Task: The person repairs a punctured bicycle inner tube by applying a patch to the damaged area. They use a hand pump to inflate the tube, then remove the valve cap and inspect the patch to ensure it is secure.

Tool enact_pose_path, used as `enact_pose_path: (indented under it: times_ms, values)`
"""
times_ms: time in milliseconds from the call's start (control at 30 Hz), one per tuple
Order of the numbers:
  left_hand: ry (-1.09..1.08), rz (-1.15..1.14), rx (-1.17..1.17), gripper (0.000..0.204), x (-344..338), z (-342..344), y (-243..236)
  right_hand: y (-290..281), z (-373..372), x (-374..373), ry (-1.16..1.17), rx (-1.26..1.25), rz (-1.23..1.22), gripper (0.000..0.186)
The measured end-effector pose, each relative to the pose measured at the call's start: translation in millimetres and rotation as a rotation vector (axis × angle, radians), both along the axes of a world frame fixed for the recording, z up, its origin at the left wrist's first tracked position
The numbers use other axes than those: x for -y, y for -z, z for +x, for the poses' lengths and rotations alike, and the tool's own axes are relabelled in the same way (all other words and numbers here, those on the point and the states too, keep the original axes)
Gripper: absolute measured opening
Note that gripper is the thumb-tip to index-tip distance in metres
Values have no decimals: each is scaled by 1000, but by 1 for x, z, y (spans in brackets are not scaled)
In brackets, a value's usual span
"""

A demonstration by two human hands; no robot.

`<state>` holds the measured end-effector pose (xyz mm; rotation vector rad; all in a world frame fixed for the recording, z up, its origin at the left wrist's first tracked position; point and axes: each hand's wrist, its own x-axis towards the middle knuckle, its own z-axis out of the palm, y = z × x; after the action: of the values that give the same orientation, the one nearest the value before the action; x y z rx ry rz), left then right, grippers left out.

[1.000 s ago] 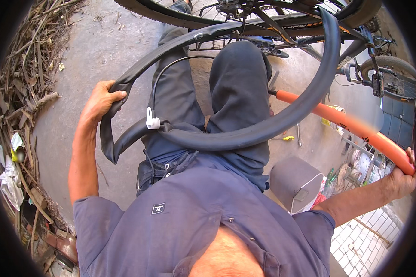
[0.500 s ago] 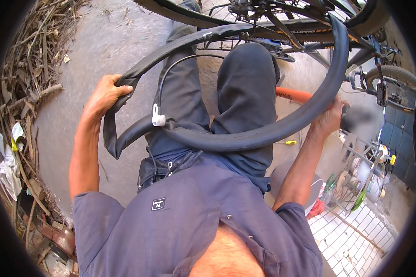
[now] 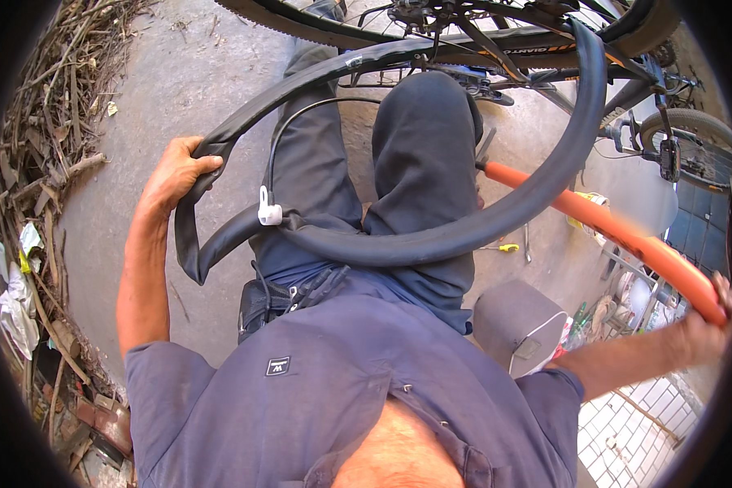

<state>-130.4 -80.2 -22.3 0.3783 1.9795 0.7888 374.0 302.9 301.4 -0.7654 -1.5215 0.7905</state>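
Observation:
My left hand grips a black inner tube, which hangs in a loop over my legs up to the bicycle. Where my hand holds it, the tube is folded and flattened. A white pump head sits on the tube above my thighs, with a thin black hose running from it. At the far right my right hand, blurred, is closed round the outer end of an orange hand pump. The pump's other end lies by my bent right knee, partly hidden by it.
A bicycle fills the top, another wheel at upper right. A grey box-like object, yellow-handled tool and wrench are at my right on the concrete floor. Sticks and debris line the left side.
My right hand moved inward along the pump's line half a second ago and is now back out at the far right, exposing the orange barrel. My left hand still grips the tube.

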Motion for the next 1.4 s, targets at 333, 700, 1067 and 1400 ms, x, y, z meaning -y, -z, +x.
enact_pose_path:
  times_ms: [333,700,1067,1400]
  values:
    - [-7,-11,-25,10,2,1,-3,260,-122,50,251,-76,-121,7]
    - [91,-4,-115,13,2,-1,1,41,-44,4,15,-159,-145,11]
    - [-42,-1,-28,8,3,6,-6,163,-82,4,165,-242,-144,15]
    - [95,-17,-107,12,-2,-3,-1,277,-112,25,149,75,-264,15]
